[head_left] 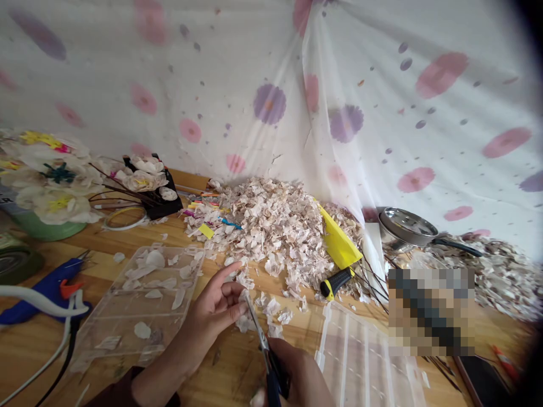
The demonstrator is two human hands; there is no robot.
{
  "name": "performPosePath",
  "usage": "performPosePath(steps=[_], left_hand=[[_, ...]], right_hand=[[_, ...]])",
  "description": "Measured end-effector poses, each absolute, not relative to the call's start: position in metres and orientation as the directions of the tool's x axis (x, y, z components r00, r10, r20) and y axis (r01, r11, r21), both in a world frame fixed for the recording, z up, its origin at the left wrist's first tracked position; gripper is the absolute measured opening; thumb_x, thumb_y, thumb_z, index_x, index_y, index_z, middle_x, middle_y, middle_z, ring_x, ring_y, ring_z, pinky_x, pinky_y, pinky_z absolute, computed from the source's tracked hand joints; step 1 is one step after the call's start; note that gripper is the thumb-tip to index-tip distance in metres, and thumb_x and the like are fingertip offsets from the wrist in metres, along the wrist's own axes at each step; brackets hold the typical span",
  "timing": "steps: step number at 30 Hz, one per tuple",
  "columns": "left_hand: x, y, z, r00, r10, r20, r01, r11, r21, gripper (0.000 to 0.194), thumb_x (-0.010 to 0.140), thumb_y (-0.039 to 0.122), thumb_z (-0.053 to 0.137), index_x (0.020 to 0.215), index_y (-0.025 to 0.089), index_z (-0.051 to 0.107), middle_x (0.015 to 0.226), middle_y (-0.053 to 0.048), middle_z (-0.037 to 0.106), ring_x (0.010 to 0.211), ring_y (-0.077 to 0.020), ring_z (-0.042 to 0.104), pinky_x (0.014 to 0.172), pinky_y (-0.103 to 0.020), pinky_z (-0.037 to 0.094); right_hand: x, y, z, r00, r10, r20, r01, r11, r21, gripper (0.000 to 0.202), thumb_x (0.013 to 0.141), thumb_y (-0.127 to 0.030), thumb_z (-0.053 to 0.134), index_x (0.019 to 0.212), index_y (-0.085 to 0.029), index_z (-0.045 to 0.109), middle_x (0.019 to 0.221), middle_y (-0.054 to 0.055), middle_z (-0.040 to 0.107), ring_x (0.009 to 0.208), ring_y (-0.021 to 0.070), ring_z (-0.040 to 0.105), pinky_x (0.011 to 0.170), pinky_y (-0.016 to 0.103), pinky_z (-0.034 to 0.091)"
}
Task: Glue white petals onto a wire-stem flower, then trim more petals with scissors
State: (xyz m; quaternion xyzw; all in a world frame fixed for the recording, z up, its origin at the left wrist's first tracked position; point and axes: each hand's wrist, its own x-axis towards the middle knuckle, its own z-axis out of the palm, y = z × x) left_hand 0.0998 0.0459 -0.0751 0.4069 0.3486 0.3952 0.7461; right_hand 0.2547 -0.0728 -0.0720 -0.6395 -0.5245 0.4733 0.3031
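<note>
Near the middle, my left hand [223,302] pinches a small pale petal [245,295] between thumb and fingers, its index finger stretched out. My right hand [294,370] grips the dark handles of the scissors [263,339], whose blades point up and reach the petal at my left fingertips. Loose pale petals [271,308] lie on the wooden table just beyond the scissors. Behind them rises a large heap of dried petals [275,220]. The handles are partly hidden by my right hand.
A clear divided box [360,362] lies right; its counterpart with petals [127,305] lies left. Further left are a blue glue gun [38,294] and white flowers [59,175]. A yellow strip [339,237], a black-yellow handle [337,284] and a lidded pan [407,226] stand behind right.
</note>
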Motion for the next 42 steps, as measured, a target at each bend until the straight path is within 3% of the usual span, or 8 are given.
performPosePath(steps=[17, 29, 36, 42], left_hand=[[0.096, 0.048, -0.074, 0.460, 0.867, -0.191, -0.288, 0.349, 0.892, 0.074, 0.074, 0.023, 0.075, 0.138, 0.020, 0.040, 0.082, 0.000, 0.066, 0.077, -0.0145, 0.058, 0.075, -0.028, 0.043], [0.097, 0.047, -0.073, 0.457, 0.863, -0.217, -0.308, 0.382, 0.871, 0.072, 0.071, 0.022, 0.077, 0.135, 0.020, 0.044, 0.080, 0.001, 0.063, 0.074, -0.0138, 0.056, 0.071, -0.029, 0.043], [0.099, 0.045, -0.072, 0.451, 0.858, -0.246, -0.259, 0.390, 0.884, 0.067, 0.073, 0.025, 0.075, 0.133, 0.019, 0.046, 0.086, -0.001, 0.065, 0.077, -0.0147, 0.056, 0.074, -0.030, 0.042], [0.097, 0.044, -0.073, 0.465, 0.858, -0.219, -0.252, 0.365, 0.896, 0.068, 0.073, 0.026, 0.075, 0.133, 0.020, 0.044, 0.085, 0.000, 0.065, 0.076, -0.0148, 0.055, 0.072, -0.029, 0.042]], right_hand=[[0.256, -0.072, -0.079, 0.012, 0.959, -0.284, 0.453, -0.258, -0.853, 0.049, 0.071, -0.063, 0.064, 0.088, -0.017, 0.066, 0.063, -0.002, 0.052, 0.059, 0.0123, 0.040, 0.051, 0.020, 0.031], [0.254, -0.074, -0.091, 0.087, 0.972, -0.216, 0.423, -0.233, -0.876, 0.037, 0.072, -0.055, 0.067, 0.079, -0.019, 0.065, 0.055, -0.004, 0.044, 0.052, 0.0105, 0.033, 0.046, 0.022, 0.022], [0.254, -0.076, -0.095, 0.166, 0.972, -0.164, 0.300, -0.208, -0.931, 0.036, 0.076, -0.052, 0.064, 0.088, -0.018, 0.065, 0.055, -0.004, 0.049, 0.049, 0.0107, 0.040, 0.045, 0.020, 0.028], [0.252, -0.081, -0.096, 0.214, 0.974, -0.076, 0.278, -0.135, -0.951, 0.034, 0.068, -0.040, 0.076, 0.090, -0.018, 0.061, 0.053, -0.005, 0.052, 0.047, 0.0098, 0.042, 0.044, 0.019, 0.027]])
